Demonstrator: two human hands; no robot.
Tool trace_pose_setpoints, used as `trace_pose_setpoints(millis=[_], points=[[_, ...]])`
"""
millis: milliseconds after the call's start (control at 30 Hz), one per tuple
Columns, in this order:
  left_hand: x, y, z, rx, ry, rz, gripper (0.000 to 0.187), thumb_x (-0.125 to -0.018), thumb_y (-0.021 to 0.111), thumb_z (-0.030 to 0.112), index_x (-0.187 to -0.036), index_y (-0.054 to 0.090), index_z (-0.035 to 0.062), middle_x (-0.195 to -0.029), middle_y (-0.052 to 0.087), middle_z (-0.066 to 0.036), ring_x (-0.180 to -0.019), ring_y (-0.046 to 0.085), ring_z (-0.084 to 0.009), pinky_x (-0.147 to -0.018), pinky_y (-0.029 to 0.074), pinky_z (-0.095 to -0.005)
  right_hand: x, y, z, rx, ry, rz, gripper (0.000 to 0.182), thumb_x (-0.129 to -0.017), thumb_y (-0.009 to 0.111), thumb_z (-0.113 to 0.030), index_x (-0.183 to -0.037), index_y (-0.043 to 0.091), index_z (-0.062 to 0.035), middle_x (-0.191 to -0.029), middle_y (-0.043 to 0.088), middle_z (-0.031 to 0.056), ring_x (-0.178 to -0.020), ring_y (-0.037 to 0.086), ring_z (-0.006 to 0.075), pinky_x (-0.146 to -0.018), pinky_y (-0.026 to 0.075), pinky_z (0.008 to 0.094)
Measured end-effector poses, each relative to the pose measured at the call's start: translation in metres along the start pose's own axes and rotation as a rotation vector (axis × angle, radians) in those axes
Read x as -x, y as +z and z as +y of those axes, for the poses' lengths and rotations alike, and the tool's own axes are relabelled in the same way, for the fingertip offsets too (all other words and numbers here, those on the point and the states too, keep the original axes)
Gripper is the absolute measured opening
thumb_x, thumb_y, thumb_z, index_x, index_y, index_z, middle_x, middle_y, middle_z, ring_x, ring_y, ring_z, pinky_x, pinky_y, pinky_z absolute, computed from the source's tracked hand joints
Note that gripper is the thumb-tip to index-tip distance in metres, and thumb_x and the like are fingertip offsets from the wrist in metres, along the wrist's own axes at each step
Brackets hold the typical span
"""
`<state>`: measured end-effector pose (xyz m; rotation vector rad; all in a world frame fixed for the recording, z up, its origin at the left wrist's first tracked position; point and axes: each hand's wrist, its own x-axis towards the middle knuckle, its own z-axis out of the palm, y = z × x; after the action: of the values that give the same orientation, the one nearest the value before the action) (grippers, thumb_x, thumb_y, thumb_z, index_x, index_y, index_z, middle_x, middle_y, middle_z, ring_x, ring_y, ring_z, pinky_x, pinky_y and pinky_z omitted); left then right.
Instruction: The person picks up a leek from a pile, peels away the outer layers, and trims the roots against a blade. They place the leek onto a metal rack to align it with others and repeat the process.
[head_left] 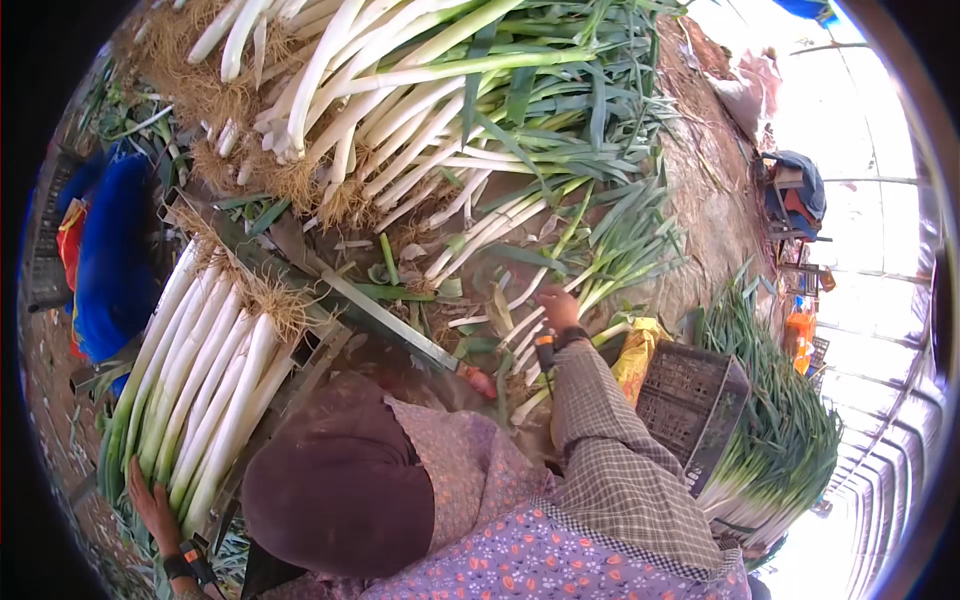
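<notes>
My left hand (pixel 153 508) lies along the lower part of a bundle of leeks (pixel 205 370), fingers stretched out against the stalks. The bundle rests slanted on a metal rack (pixel 325 340), its brown roots at the upper end. Reaching out over the ground, my right hand (pixel 560 308) is closed around leek stalks in a small loose group (pixel 600 280); its fingertips are partly hidden. Beyond it spreads a big pile of leeks (pixel 400 120), white stems and roots to the left, green leaves to the right.
A metal bar (pixel 390 318) runs from the rack toward a reddish end piece. On the right stand a black plastic crate (pixel 690 385), a yellow bag (pixel 637 358) and more leeks (pixel 765 420). A blue padded object (pixel 118 260) is at the left. A chair (pixel 792 195) stands farther back.
</notes>
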<state>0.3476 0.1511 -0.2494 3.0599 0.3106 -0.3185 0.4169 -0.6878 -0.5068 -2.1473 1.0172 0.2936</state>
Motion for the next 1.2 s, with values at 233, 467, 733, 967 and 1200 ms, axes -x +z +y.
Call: trace_pose_setpoints(millis=[233, 467, 733, 967, 1200], points=[[0.000, -0.005, 0.009, -0.030, -0.030, -0.022, 0.061, -0.091, 0.039, 0.032, -0.146, 0.035, 0.0064, -0.148, 0.037, -0.016, -0.138, 0.030, -0.0342, -0.114, 0.019, -0.0454, -0.026, 0.049, -0.033, 0.292, 0.007, -0.128, 0.028, -0.078, 0.068, -0.028, -0.099, 0.071, -0.0098, -0.096, 0.070, 0.0137, -0.083, 0.068, 0.0266, -0.073, 0.053, 0.0373], [0.002, 0.002, -0.006, -0.054, -0.018, -0.015, 0.062, -0.090, 0.040, 0.033, -0.146, 0.036, 0.0059, -0.148, 0.037, -0.016, -0.138, 0.031, -0.0341, -0.114, 0.019, -0.0450, 0.038, 0.005, -0.046, -0.438, 0.049, 0.091, 0.027, -0.082, 0.064, -0.015, -0.103, 0.053, -0.0010, -0.067, 0.058, 0.0040, -0.051, 0.053, 0.0122, -0.042, 0.041, 0.0274], [0.000, 0.001, -0.003, -0.020, 0.019, 0.023, 0.061, -0.090, 0.041, 0.030, -0.145, 0.036, 0.0067, -0.147, 0.039, -0.016, -0.137, 0.033, -0.0349, -0.114, 0.020, -0.0453, 0.141, -0.078, -0.121, -0.738, -0.074, -0.127, 0.033, -0.085, 0.061, -0.009, -0.116, 0.051, -0.0033, -0.080, 0.058, 0.0014, -0.060, 0.051, 0.0058, -0.043, 0.035, 0.0204], [0.005, 0.003, 0.003, -0.046, -0.010, 0.063, 0.059, -0.088, 0.044, 0.019, -0.146, 0.036, 0.0081, -0.146, 0.040, -0.015, -0.136, 0.033, -0.0333, -0.113, 0.022, -0.0448, 0.106, -0.046, -0.107, -0.736, -0.082, -0.060, 0.011, -0.089, 0.060, -0.011, -0.096, 0.054, -0.0047, -0.067, 0.050, -0.0013, -0.047, 0.045, 0.0065, -0.039, 0.036, 0.0213], [0.002, 0.000, 0.009, -0.003, 0.042, 0.085, 0.060, -0.086, 0.045, 0.017, -0.145, 0.036, 0.0072, -0.145, 0.041, -0.014, -0.135, 0.035, -0.0335, -0.112, 0.024, -0.0447, 0.000, -0.039, 0.010, -0.648, 0.382, 0.166, 0.026, -0.083, 0.070, -0.021, -0.098, 0.060, -0.0018, -0.073, 0.057, 0.0057, -0.058, 0.059, 0.0223, -0.044, 0.048, 0.0300]])
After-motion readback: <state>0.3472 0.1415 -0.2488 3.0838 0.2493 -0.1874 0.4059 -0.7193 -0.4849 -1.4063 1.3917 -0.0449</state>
